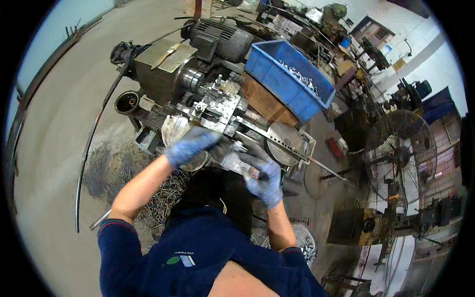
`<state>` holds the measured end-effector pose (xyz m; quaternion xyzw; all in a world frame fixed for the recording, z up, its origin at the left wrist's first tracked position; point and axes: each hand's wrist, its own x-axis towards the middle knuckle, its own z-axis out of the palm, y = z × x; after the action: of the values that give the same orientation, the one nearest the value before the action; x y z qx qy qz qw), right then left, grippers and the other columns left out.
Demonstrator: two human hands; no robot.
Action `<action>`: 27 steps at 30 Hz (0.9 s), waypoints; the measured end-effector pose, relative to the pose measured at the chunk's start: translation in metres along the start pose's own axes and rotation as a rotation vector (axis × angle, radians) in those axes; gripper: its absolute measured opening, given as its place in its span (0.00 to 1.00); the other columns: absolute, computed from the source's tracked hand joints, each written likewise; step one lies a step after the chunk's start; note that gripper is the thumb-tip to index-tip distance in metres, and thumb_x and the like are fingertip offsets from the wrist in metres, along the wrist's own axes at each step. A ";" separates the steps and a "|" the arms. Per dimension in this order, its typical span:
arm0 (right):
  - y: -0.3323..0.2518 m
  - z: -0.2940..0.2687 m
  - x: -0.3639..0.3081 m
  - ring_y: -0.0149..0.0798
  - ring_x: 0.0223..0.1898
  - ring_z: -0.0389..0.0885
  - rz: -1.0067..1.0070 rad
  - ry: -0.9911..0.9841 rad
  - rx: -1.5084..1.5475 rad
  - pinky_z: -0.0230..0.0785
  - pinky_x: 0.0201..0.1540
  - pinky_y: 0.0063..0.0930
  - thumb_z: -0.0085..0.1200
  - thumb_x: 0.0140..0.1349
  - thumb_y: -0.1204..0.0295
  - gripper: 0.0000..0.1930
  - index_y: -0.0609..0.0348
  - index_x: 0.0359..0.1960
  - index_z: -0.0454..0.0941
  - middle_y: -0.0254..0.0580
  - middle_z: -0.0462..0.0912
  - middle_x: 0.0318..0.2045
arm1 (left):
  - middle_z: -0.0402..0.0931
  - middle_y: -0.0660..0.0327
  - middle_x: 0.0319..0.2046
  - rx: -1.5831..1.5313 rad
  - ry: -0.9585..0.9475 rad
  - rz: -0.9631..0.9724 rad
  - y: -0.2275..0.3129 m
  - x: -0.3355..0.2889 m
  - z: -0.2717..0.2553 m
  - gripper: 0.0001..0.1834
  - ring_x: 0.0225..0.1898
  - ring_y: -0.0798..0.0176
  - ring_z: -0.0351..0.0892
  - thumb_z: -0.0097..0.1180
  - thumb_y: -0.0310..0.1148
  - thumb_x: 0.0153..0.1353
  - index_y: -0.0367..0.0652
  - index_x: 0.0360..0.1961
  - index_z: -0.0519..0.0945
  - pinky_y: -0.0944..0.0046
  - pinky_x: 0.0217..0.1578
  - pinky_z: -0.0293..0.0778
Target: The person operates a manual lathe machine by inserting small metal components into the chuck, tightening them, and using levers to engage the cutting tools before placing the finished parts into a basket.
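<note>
My two hands, in blue gloves with dark grey palms, meet in front of a small lathe [213,106]. My right hand [264,173] is closed, its fingers bent round a small shiny metal part [239,146]. Below that part a greyish, partly see-through piece [231,162] lies between the hands; its kind is not clear. My left hand [190,146] reaches in from the left with its fingers together, the tips beside the grey piece. What those fingertips grip, if anything, is hidden. Just beyond the hands sits the lathe's metal-dusted slide [220,106], with the round chuck [190,78] behind it.
A blue bin [292,81] with small metal parts stands on a wooden box [264,96] at back right. A perforated bar [282,143] juts rightward beside a round tray [284,141]. Metal shavings [166,198] cover the floor at left. A large fan [401,156] stands at right.
</note>
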<state>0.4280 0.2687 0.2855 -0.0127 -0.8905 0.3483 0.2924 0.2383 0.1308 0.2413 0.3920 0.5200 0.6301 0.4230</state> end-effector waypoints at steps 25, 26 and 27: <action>-0.017 0.057 0.093 0.57 0.49 0.71 -0.135 -0.366 -0.049 0.64 0.52 0.44 0.60 0.49 0.56 0.19 0.58 0.37 0.80 0.60 0.71 0.48 | 0.77 0.60 0.21 0.388 0.398 0.102 0.027 -0.008 -0.031 0.21 0.22 0.71 0.72 0.55 0.47 0.58 0.36 0.32 0.81 0.66 0.27 0.69; -0.014 0.061 0.101 0.56 0.48 0.72 -0.134 -0.403 -0.031 0.66 0.52 0.42 0.59 0.50 0.56 0.19 0.59 0.35 0.80 0.60 0.72 0.47 | 0.78 0.58 0.20 0.442 0.417 0.134 0.028 -0.012 -0.038 0.22 0.21 0.70 0.72 0.55 0.49 0.58 0.36 0.31 0.81 0.64 0.25 0.69; -0.013 0.061 0.113 0.56 0.47 0.73 -0.130 -0.455 0.041 0.66 0.51 0.42 0.59 0.50 0.55 0.19 0.60 0.34 0.81 0.59 0.73 0.46 | 0.76 0.56 0.19 0.530 0.420 0.124 0.033 -0.016 -0.046 0.23 0.20 0.66 0.72 0.53 0.51 0.58 0.38 0.30 0.81 0.62 0.25 0.68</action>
<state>0.3041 0.2467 0.3154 0.1294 -0.9252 0.3405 0.1063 0.1963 0.0973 0.2658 0.3810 0.7165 0.5645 0.1511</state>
